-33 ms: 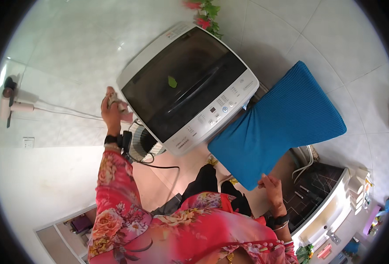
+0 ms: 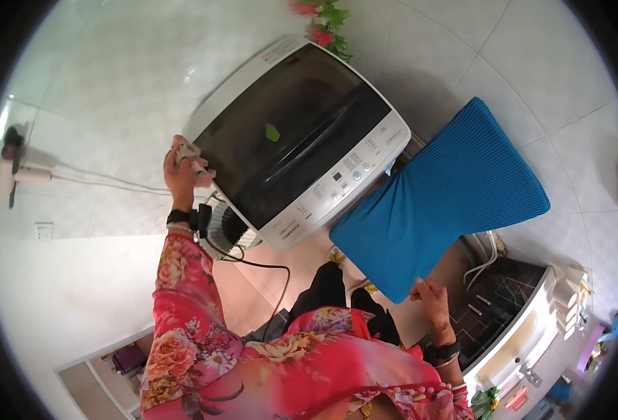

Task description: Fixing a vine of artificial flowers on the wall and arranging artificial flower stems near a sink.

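Presently the crumpled pale cloth [image 2: 190, 157] is bunched in the closed left hand [image 2: 181, 176], pressed at the left edge of the white top-loading washing machine with dark glass lid [image 2: 302, 140]. The right hand [image 2: 431, 297] pinches the bottom edge of a ribbed blue fabric cushion [image 2: 442, 199] leaning right of the machine. Risk: the one-handed pinch may let the cushion slip; the black cable [image 2: 267, 269] below the machine could snag.

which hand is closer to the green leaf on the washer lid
Left. The left hand is at the washing machine's left edge, beside the leaf; the right hand holds the blue cushion, farther off.
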`<action>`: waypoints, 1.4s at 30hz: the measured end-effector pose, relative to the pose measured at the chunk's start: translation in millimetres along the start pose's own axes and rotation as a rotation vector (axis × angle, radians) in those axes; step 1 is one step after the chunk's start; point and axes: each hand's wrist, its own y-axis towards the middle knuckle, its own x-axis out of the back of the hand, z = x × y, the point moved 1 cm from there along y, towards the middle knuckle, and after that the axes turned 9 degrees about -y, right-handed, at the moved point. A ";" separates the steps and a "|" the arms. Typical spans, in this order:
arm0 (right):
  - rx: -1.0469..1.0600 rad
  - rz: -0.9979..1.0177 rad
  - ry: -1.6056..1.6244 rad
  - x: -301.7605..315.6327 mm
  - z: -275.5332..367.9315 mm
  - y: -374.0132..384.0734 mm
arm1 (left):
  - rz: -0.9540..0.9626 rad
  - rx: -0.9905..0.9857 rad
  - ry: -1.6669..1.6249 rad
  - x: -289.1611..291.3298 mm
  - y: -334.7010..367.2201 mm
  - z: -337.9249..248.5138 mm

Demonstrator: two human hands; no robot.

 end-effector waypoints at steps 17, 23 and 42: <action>-0.022 0.013 -0.014 -7.2 15.3 68.9 | 0.515 -0.491 0.084 -141.5 -60.2 -39.7; -0.002 -0.064 0.019 26.7 7.3 74.8 | 0.692 -0.515 0.055 -238.3 -99.0 -104.1; -0.033 -0.219 0.161 60.5 -75.0 36.0 | 1.055 -0.835 0.069 -350.8 -111.8 -140.9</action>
